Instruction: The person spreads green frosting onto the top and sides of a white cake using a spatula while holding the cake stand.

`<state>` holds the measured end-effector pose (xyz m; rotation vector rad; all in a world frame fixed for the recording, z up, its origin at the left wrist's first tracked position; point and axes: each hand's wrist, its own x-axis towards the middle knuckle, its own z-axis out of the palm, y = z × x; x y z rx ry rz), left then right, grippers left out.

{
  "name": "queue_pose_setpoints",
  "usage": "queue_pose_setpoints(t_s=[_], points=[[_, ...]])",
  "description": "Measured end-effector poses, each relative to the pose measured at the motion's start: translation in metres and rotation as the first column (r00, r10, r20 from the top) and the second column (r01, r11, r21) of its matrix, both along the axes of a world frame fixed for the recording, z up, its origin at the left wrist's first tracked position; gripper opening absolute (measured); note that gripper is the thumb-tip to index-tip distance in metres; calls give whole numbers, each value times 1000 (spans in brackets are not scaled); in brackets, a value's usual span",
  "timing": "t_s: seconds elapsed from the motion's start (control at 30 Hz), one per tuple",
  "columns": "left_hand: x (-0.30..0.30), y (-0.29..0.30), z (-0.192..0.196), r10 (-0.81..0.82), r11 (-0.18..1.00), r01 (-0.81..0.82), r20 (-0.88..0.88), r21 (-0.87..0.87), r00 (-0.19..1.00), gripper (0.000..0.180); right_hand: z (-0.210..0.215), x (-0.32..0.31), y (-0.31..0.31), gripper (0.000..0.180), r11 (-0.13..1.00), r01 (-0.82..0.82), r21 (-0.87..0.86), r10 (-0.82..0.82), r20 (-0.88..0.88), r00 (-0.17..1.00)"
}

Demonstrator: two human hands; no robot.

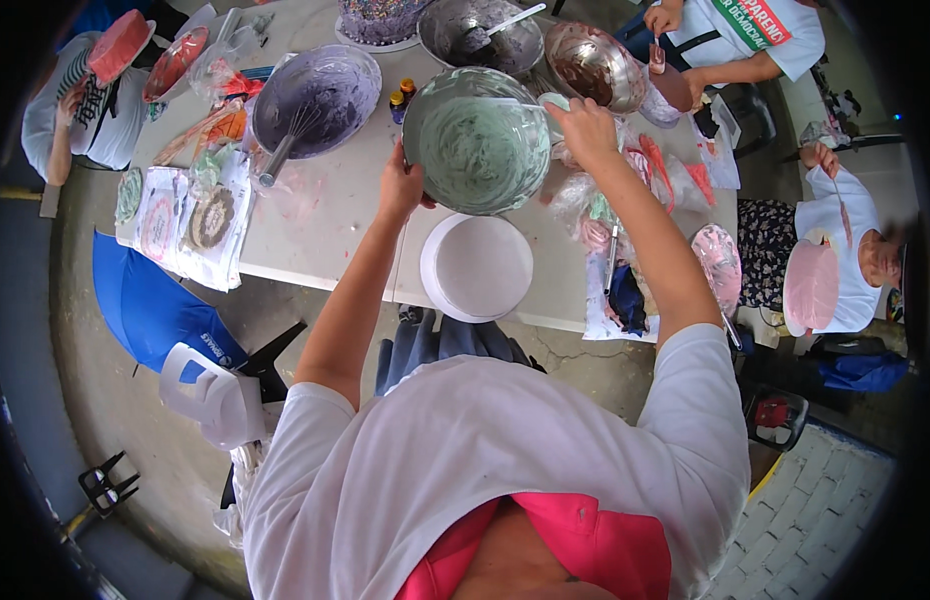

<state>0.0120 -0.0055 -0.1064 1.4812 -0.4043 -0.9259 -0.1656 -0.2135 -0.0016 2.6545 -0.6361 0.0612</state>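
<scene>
Fingers of the left hand (400,185) are curling around the near-left rim of a steel bowl (478,140) coated inside with pale green frosting, while the right hand (585,128) is closing over the bowl's far-right rim, fingers wrapped on what looks like a pale spatula handle, though the grip itself is partly hidden. That bowl is being held tilted above a white table (325,215), just beyond a round white cake (477,267) sitting at the table's near edge.

To the left, a bowl of purple frosting (320,98) is holding a whisk (288,145). Two small dark bottles (402,97) with yellow and red caps are standing between the purple and green bowls. Flat clear packages (180,222) showing round decorated discs are lying at the table's left end. A brown-smeared bowl (593,65) is sitting beyond the right hand. On the right, a seated person is holding a pink-iced cake (811,287).
</scene>
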Motion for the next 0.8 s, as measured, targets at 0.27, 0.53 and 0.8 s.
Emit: queue_pose_setpoints(t_s=[0.27, 0.53, 0.8], points=[[4, 0, 7, -2, 1000, 1, 54, 27, 999, 59, 10, -14, -1, 31, 957, 110, 270, -71, -150, 986], [10, -9, 21, 20, 1000, -19, 75, -12, 997, 58, -3, -14, -1, 26, 944, 220, 245, -197, -114, 974], [22, -17, 16, 34, 998, -36, -54, -41, 998, 46, -49, -25, 5, 25, 410, 226, 884, -264, -122, 957]])
